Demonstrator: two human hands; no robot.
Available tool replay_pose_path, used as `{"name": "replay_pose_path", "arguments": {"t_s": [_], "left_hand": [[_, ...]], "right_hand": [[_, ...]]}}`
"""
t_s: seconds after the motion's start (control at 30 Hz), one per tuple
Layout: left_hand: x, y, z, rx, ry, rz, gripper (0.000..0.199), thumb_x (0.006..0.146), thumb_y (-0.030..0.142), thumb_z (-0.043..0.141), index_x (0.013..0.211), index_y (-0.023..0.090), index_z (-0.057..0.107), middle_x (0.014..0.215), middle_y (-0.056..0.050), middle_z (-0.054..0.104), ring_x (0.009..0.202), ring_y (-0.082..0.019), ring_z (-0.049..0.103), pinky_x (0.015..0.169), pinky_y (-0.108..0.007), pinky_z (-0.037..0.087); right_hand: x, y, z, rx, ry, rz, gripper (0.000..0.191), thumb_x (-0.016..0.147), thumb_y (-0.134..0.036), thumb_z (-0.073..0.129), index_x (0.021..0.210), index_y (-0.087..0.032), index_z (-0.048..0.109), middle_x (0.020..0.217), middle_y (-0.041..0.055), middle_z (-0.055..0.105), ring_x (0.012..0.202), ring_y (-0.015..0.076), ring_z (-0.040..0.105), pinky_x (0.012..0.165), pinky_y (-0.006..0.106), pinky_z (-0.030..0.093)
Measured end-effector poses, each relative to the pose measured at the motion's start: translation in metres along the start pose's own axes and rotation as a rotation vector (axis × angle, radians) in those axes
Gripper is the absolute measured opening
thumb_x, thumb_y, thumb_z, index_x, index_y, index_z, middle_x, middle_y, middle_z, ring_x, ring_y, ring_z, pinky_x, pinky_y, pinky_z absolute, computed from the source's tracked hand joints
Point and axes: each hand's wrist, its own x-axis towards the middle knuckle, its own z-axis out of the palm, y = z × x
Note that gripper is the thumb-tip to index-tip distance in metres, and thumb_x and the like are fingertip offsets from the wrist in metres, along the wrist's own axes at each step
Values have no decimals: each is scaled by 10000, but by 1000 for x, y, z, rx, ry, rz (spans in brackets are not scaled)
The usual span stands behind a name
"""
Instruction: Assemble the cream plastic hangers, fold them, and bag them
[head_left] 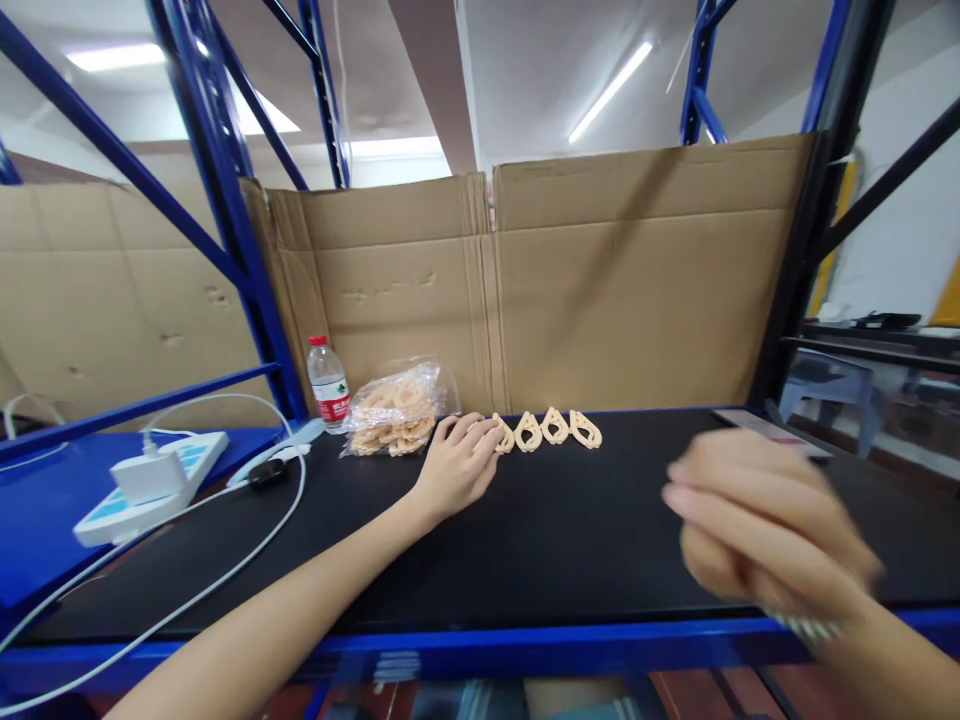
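Several beige, ring-like pieces with a pointed end [555, 427] stand or lie in a short row on the black mat [555, 540]. My left hand [463, 460] rests palm down at the row's left end, its bent fingers partly covering the leftmost beige piece [504, 434]. Whether it grips that piece is hidden. Just left of this hand lies a clear plastic bag [397, 410] filled with similar beige pieces. My right hand [765, 520] is raised over the right side of the mat, blurred, with the fingers curled together. Anything inside them is hidden.
A water bottle with a red cap [328, 385] stands behind the bag. At left are a white power strip [154, 490], a plugged-in charger [150, 475] and looping white cables [300, 490]. Cardboard [645, 290] walls the back; blue shelf posts [259, 270] frame the sides.
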Motion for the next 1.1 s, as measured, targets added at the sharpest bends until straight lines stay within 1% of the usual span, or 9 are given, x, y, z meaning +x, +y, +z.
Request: {"name": "replay_pose_path", "arguments": {"t_s": [0.13, 0.23, 0.3, 0.43, 0.6, 0.77, 0.87, 0.97, 1.1], "left_hand": [[3, -27, -1, 155, 73, -138, 301, 897, 239, 476, 1173, 209, 591, 1273, -87, 595, 1207, -291, 482, 1037, -473, 288], [-1, -47, 4, 216, 26, -275, 460, 839, 354, 569, 1249, 150, 544, 1361, -156, 511, 1282, -366, 398, 1069, -535, 237], [-6, -58, 12, 230, -13, -336, 570, 794, 368, 623, 1298, 129, 506, 1388, -182, 476, 1299, -397, 371, 1062, -552, 246], [-15, -76, 27, 198, -7, -341, 396, 843, 191, 538, 1238, 186, 564, 1302, -130, 577, 1244, -338, 465, 1046, -521, 310], [-17, -86, 33, 99, 84, -297, 260, 858, 88, 456, 970, 193, 666, 1073, -89, 701, 1025, -258, 621, 911, -442, 470], [-12, -64, 18, -79, 226, -187, 247, 872, 72, 418, 939, 189, 625, 1084, -73, 697, 1014, -206, 636, 875, -379, 500], [-7, -42, 6, -225, 341, -119, 206, 864, 60, 432, 855, 202, 581, 971, -39, 721, 941, -169, 659, 943, -400, 459], [-2, -21, -5, -283, 328, -65, 224, 855, 43, 418, 845, 211, 567, 926, -12, 726, 881, -148, 670, 991, -428, 403], [2, 0, -17, -260, 244, 122, 273, 864, 51, 402, 1001, 220, 566, 1021, -30, 717, 983, -171, 650, 1016, -441, 361]], "right_hand": [[3, 39, 67, 56, -16, -84, 214, 801, -56, 521, 949, -183, 608, 789, 56, 602, 684, 179, 549, 581, 324, 485], [-19, 61, 109, 72, -151, 60, 192, 809, -47, 460, 861, -173, 596, 749, 56, 611, 672, 177, 531, 601, 313, 467], [-39, 68, 123, 77, -235, 129, 205, 821, -48, 428, 836, -165, 596, 744, 64, 614, 685, 183, 535, 620, 312, 463], [-67, 74, 127, 89, -361, 204, 211, 842, -67, 410, 814, -166, 595, 751, 70, 610, 697, 189, 541, 631, 309, 454], [-71, 80, 125, 135, -282, 444, 186, 868, -125, 423, 789, -187, 580, 743, 49, 607, 713, 181, 563, 666, 310, 453], [-75, 87, 126, 188, -263, 649, 184, 852, -168, 425, 763, -191, 584, 739, 40, 615, 668, 172, 561, 647, 313, 454], [-72, 83, 123, 250, -259, 766, 142, 826, -219, 475, 883, -180, 599, 817, 52, 624, 696, 176, 579, 657, 322, 485], [-54, 57, 118, 280, -286, 735, 431, 766, -357, 628, 1148, -174, 548, 1057, 104, 590, 900, 226, 589, 783, 388, 511], [-23, 3, 116, 272, -370, 481, 840, 675, -475, 739, 1375, -166, 393, 1207, 158, 529, 1095, 308, 520, 927, 481, 457]]}}
